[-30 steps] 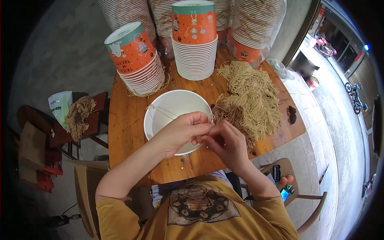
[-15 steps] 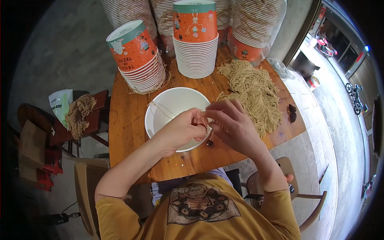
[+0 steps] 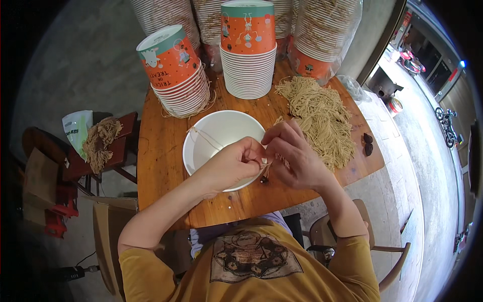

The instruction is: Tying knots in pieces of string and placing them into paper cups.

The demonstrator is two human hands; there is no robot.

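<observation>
A white paper bucket (image 3: 186, 151) stands upright on the wooden table in front of me, its mouth facing up. A thin tan cord (image 3: 207, 137) runs from its left rim across the opening toward my hands. My left hand (image 3: 236, 163) is closed at the bucket's right rim, pinching the cord between thumb and fingers. Right beside it, my right hand (image 3: 297, 158) has its thumb and fingertips together on the cord's end. Loose pinkish strands and a small white bit show between the two hands. The fingertips partly hide the rim there.
Orange-and-green bucket stacks stand upside down at the left (image 3: 171, 60) and centre back (image 3: 248, 35). Bagged stacks (image 3: 322, 35) line the wall. A pile of tan cords (image 3: 324, 121) lies right, near dark small objects (image 3: 368, 144). A stool (image 3: 126, 131) at left holds more cord.
My right hand has turned and its fingers have curled in closer to the left hand at the rim. My left hand stays at the bucket's right rim.
</observation>
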